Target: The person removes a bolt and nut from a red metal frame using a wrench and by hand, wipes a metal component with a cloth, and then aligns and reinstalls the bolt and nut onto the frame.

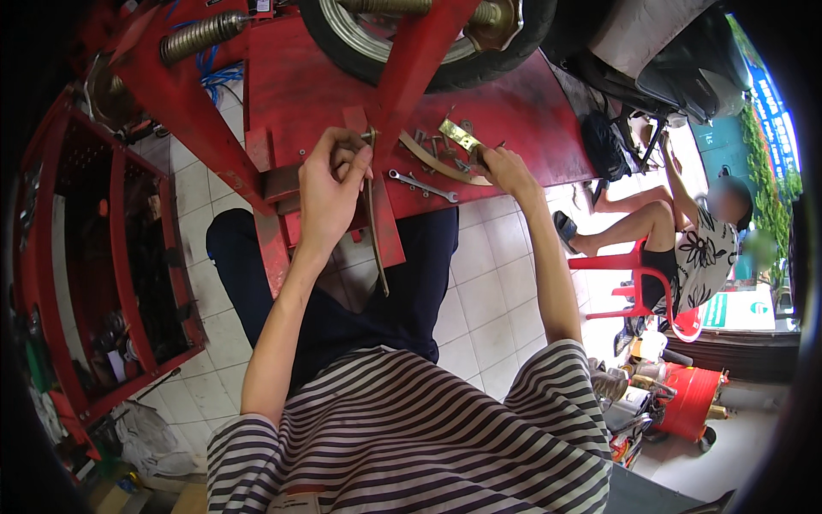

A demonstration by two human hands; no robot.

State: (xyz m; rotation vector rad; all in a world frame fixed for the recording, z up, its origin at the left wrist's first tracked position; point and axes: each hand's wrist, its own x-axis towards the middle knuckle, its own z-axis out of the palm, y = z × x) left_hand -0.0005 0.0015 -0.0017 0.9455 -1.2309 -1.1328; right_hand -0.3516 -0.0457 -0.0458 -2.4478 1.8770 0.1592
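Observation:
My left hand [341,167] has its fingers closed at a small metal bolt [368,134] beside a red upright [390,244] and a long thin metal strip [377,257] hanging down; exactly what the fingertips grip is partly hidden. My right hand [501,171] grips a gold-coloured flat bracket [458,134] over the red platform [531,120]. Loose bolts and small metal pieces [424,146] lie between my hands, along with a curved tan strip [415,154] and an open-ended spanner [424,186] just below.
A wheel [317,34] and red frame arms [180,111] stand above. A blue cable [218,81] lies behind. A red tool cart [128,283] is at left. At right, another person [702,257] sits on a red plastic stool [625,261] beside a motorbike [659,68].

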